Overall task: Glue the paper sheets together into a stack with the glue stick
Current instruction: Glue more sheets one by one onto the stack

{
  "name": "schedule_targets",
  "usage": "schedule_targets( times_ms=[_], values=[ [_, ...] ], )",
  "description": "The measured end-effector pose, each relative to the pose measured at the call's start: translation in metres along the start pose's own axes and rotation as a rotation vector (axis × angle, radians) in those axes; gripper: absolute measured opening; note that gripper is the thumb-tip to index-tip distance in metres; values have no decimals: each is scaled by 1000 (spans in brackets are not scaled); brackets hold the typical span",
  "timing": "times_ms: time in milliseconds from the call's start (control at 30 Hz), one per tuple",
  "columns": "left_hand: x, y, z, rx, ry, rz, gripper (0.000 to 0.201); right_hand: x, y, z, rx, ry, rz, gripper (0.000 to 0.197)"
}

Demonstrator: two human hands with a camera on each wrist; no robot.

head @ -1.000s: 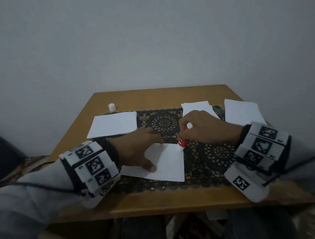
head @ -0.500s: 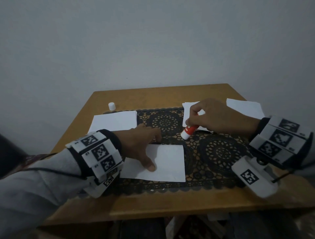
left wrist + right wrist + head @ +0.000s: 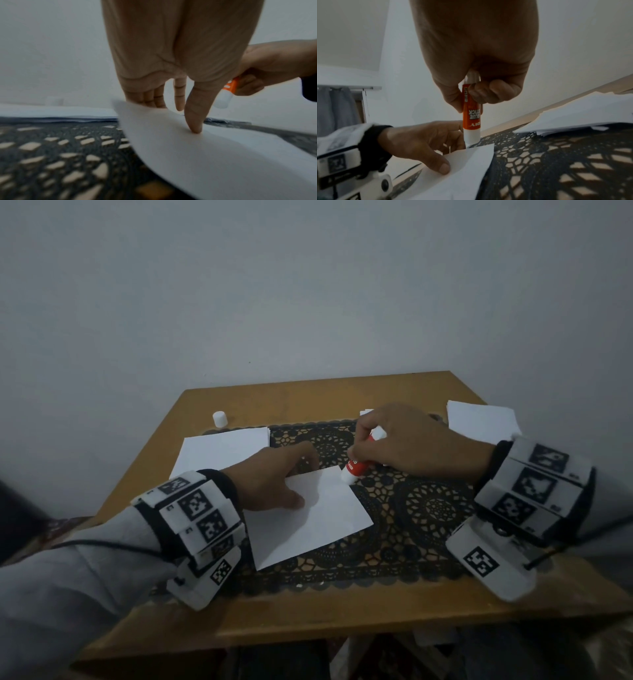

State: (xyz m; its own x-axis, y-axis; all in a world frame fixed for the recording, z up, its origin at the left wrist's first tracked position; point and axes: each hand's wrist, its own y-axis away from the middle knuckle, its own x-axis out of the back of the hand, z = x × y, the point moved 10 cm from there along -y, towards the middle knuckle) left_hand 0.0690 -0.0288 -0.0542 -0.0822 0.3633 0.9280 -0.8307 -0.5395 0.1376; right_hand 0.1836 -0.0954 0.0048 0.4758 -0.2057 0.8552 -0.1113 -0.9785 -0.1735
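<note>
Left hand (image 3: 274,481) flat on paper sheet (image 3: 318,518), thumb pressing it to the lace mat (image 3: 428,508). Right hand (image 3: 400,440) grips glue stick (image 3: 356,469), tip at sheet's far corner. White cap (image 3: 219,418) on worktop (image 3: 308,607); paper piles far left (image 3: 219,450) and far right (image 3: 479,422).

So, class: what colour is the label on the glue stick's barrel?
Orange-red with white lettering, on the glue stick; clearest in the right wrist view.

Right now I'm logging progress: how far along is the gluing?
Early. Done: the cap is off, standing on the table. In hand: the left hand presses one sheet to the mat while the right hand puts the glue stick to its far corner. Left: three other paper piles lie apart, unjoined.
</note>
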Motion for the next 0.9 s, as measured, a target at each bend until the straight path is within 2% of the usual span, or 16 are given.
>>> schedule_targets(
  times_ms=[133, 333, 567, 900],
  values=[
    [-6, 1, 8, -48, -198, -12, 45, -13, -8, -3, 15, 8, -17, 21],
    [-10, 5, 12, -83, -297, -37, 48, -31, -26, -5, 31, 71, -33, 21],
    [-15, 8, 10, -62, -319, -46, 52, -39, -20, -5, 53, 94, -77, 13],
    [-14, 0, 8, -32, -280, -53, 51, -40, 19, -7, 22, 81, -224, 14]
  ],
)
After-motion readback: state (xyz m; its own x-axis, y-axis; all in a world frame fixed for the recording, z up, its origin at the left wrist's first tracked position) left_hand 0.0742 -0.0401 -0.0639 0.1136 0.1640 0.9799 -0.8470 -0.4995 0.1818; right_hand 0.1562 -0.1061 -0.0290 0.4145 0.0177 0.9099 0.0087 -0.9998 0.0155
